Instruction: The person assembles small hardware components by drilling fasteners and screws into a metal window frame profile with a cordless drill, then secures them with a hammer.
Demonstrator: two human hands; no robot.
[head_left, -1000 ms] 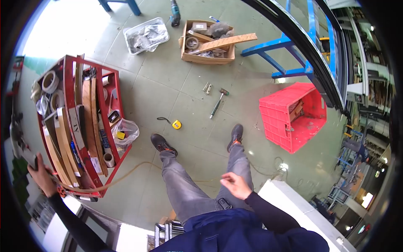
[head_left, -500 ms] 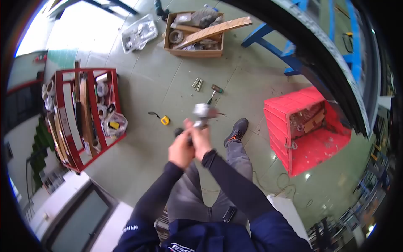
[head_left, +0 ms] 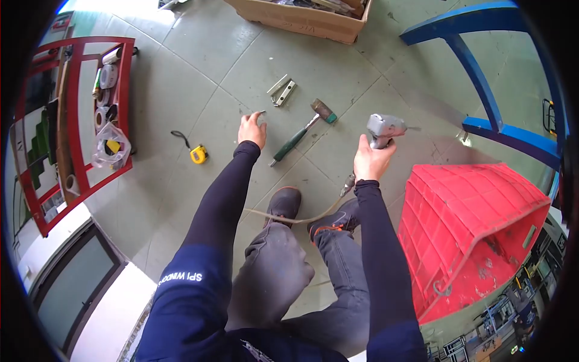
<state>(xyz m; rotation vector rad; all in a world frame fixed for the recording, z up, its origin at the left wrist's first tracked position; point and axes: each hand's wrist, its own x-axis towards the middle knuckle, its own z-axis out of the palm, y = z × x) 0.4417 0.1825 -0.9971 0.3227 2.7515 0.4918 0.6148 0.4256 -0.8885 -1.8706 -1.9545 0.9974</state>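
My right hand (head_left: 372, 160) is wrapped around the grip of a grey air drill (head_left: 386, 126), whose nose points right. A hose fitting (head_left: 347, 184) hangs below that hand, with a pale hose (head_left: 295, 221) trailing left past my shoes. My left hand (head_left: 252, 131) reaches out low over the floor, fingers part curled with a gap between thumb and forefinger. A tiny dark piece shows right at its fingertips. Just right of it lies a hammer (head_left: 294, 145) with a green handle. Metal hardware pieces (head_left: 283, 92) lie beyond, and a yellow tape measure (head_left: 198, 154) to the left.
A red plastic crate (head_left: 470, 223) lies on its side at the right. Blue metal frame legs (head_left: 479, 81) stand behind it. At the back is a cardboard box (head_left: 307, 19); on the left, a red rack (head_left: 78, 120) holds tape rolls and a plastic bag.
My hands, together at the drill before, are now apart: the left has gone left and down toward the floor, the right carries the drill rightward. My view is lower and closer to the floor.
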